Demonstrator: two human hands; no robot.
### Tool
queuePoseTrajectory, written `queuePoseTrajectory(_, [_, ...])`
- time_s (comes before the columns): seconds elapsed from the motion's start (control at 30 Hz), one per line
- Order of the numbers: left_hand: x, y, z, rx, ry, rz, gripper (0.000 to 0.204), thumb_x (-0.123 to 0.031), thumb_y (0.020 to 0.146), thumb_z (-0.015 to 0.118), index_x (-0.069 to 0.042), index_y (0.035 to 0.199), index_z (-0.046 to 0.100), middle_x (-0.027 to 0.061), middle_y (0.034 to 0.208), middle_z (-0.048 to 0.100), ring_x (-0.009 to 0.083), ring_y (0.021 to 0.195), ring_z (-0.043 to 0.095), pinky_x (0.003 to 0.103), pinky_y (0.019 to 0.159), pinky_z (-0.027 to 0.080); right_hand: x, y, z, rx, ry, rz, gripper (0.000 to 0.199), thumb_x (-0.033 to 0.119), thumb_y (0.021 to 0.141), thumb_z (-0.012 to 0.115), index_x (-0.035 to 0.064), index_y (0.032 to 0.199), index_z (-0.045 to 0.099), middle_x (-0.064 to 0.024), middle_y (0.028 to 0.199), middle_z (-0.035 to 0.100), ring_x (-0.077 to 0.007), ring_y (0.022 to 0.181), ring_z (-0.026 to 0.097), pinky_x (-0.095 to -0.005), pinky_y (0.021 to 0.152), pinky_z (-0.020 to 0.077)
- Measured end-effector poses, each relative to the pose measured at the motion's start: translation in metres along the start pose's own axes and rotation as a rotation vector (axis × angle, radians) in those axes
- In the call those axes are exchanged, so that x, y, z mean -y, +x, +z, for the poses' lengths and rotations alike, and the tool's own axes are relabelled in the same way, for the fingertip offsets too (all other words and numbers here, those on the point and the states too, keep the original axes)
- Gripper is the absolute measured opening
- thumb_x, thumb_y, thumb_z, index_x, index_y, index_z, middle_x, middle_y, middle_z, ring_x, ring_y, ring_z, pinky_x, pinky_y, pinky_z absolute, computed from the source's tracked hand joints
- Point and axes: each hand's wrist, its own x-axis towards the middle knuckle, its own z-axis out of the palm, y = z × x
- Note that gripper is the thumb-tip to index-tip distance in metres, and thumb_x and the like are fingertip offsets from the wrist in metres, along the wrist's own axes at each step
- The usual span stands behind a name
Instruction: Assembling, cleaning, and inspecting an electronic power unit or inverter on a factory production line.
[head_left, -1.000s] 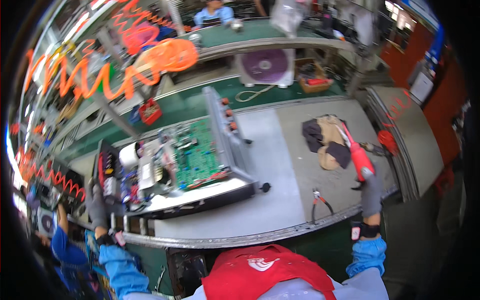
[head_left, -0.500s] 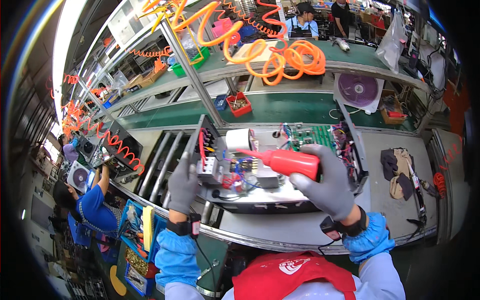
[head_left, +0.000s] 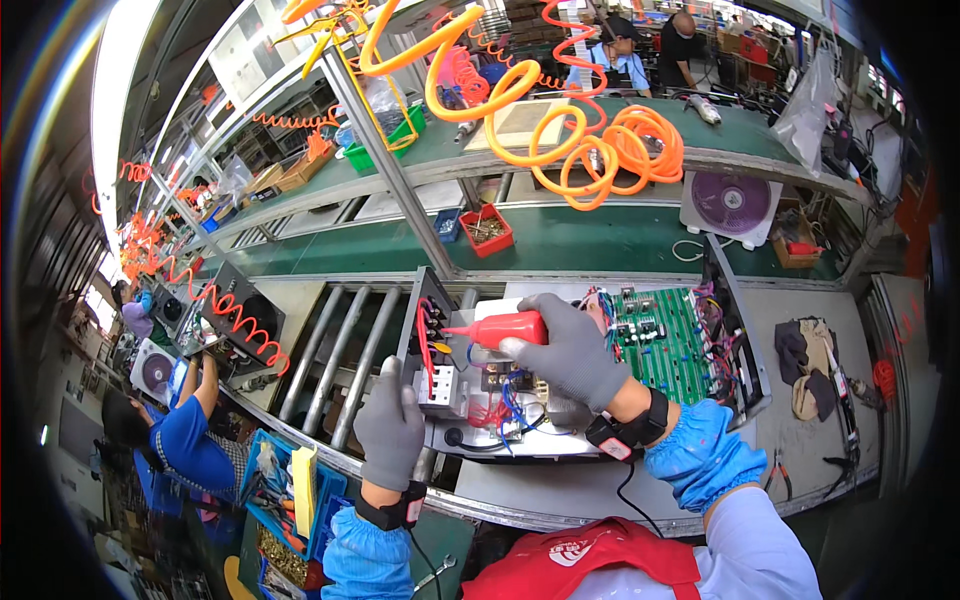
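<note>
My right hand [head_left: 572, 355], in a grey glove, is wrapped round a red squeeze bottle [head_left: 508, 328]. The bottle lies nearly level above an open electrical chassis [head_left: 736, 310], its thin nozzle pointing left toward the red wires by the left side panel. Beside that panel's near end is my left hand [head_left: 390, 430], also gloved, fingers stretched out and holding nothing; whether it touches the chassis I cannot tell. Inside the chassis are a white terminal block [head_left: 440, 390], blue and red wires, and a green circuit board [head_left: 658, 345] at the right. My right hand covers the middle.
Metal rollers [head_left: 325, 350] run left of the chassis. A red bin [head_left: 487, 232] of small parts and a purple-faced fan [head_left: 730, 205] stand beyond. Coiled orange hoses [head_left: 640, 150] hang overhead. Cloths [head_left: 808, 365] and pliers [head_left: 778, 475] lie right; blue tool bins [head_left: 290, 490] stand lower left.
My right hand has carried the red bottle left, bringing its nozzle close to the chassis's left panel. The view has shifted, and my left hand appears slightly lower.
</note>
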Motion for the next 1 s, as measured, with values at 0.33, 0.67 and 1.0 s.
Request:
queuePoseTrajectory(0.33, [-0.006, 0.001, 0.0, -0.019, 0.005, -0.034, 0.04, -0.014, 0.089, 0.055, -0.002, 0.127, 0.056, 0.0201, 0.106, 0.067, 0.0354, 0.088, 0.068, 0.042, 0.074, 0.055, -0.012, 0.014, 0.017, -0.009, -0.063, -0.109, 0.051, 0.034, 0.073, 0.074, 0.0057, 0.111, 0.057, -0.0176, 0.099, 0.063, -0.0364, 0.087, 0.064, -0.0436, 0.075, 0.051])
queuePoseTrajectory(0.67, [-0.011, 0.001, -0.003, 0.035, -0.024, -0.105, 0.039, -0.012, 0.09, 0.052, 0.002, 0.127, 0.055, 0.0248, 0.109, 0.065, 0.0376, 0.098, 0.066, 0.041, 0.081, 0.053, -0.016, 0.013, 0.02, -0.018, -0.036, -0.144, 0.05, 0.035, 0.073, 0.075, 0.0056, 0.11, 0.057, -0.0176, 0.1, 0.063, -0.0364, 0.086, 0.064, -0.0445, 0.075, 0.0508])
queuePoseTrajectory(1.0, [-0.008, 0.001, 0.001, -0.018, 0.004, -0.074, 0.038, -0.013, 0.088, 0.057, -0.002, 0.124, 0.058, 0.02, 0.107, 0.067, 0.0344, 0.09, 0.069, 0.04, 0.075, 0.055, -0.011, 0.01, 0.02, -0.01, -0.055, -0.166, 0.049, 0.035, 0.074, 0.073, 0.006, 0.11, 0.058, -0.017, 0.099, 0.063, -0.0362, 0.087, 0.063, -0.044, 0.075, 0.0506])
